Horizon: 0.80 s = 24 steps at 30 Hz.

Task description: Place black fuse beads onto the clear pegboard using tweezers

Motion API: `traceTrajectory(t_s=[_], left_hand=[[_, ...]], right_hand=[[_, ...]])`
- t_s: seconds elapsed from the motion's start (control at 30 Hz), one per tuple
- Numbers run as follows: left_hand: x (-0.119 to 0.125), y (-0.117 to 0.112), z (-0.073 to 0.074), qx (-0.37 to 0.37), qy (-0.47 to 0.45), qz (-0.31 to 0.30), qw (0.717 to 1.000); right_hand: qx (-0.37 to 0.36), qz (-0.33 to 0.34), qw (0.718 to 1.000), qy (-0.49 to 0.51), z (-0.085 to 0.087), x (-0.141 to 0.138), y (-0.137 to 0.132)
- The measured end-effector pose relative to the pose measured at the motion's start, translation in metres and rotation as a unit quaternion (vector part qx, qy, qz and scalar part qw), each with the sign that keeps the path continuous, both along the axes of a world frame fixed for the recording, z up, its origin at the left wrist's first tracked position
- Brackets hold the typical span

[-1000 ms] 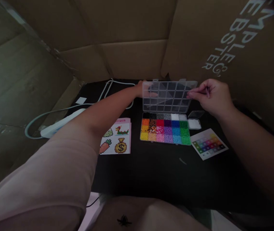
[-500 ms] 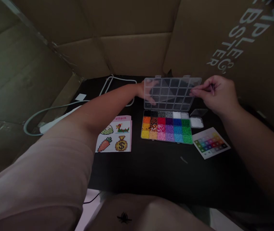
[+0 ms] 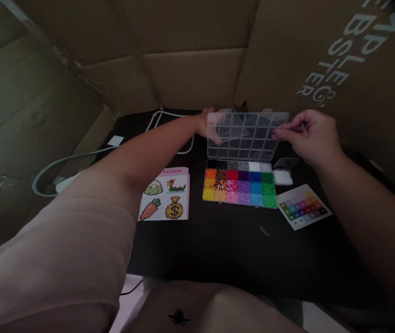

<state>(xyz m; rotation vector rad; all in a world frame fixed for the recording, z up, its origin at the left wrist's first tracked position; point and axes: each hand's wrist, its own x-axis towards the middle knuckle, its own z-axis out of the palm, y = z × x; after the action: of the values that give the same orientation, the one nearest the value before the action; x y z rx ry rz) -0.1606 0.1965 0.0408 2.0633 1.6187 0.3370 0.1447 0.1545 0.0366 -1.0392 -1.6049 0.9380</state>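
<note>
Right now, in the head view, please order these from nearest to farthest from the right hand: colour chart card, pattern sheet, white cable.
1. Colour chart card, just below the right hand.
2. Pattern sheet, left of the bead box.
3. White cable, far left.

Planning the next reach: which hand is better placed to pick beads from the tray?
Probably the right. The right hand pinches the clear lid's right edge, just above the bead tray. The left hand is behind the lid's far left corner, farther from the beads.

Clear glossy plastic lid (image 3: 246,135); seemingly matt cardboard walls (image 3: 190,78).
</note>
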Motion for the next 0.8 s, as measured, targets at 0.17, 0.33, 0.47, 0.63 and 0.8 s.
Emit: traceTrajectory(t_s=[0.17,0.33,0.47,0.63,0.8], left_hand=[[-0.009,-0.002,0.009,0.004,0.079,-0.029,0.996],[-0.019,-0.007,0.016,0.006,0.125,-0.012,0.992],[-0.029,-0.015,0.022,0.009,0.146,-0.005,0.989],[-0.049,-0.031,0.031,0.015,0.169,0.023,0.985],[-0.075,-0.052,0.040,0.004,0.183,0.059,0.981]], right_hand=[[-0.001,-0.002,1.000,-0.007,0.001,-0.001,0.002],[-0.002,-0.005,1.000,0.004,0.002,-0.001,0.002],[-0.007,-0.001,1.000,0.013,0.000,0.002,0.006],[-0.013,-0.021,1.000,0.018,-0.001,-0.001,0.012],[-0.033,-0.050,0.998,0.001,-0.002,-0.011,0.018]])
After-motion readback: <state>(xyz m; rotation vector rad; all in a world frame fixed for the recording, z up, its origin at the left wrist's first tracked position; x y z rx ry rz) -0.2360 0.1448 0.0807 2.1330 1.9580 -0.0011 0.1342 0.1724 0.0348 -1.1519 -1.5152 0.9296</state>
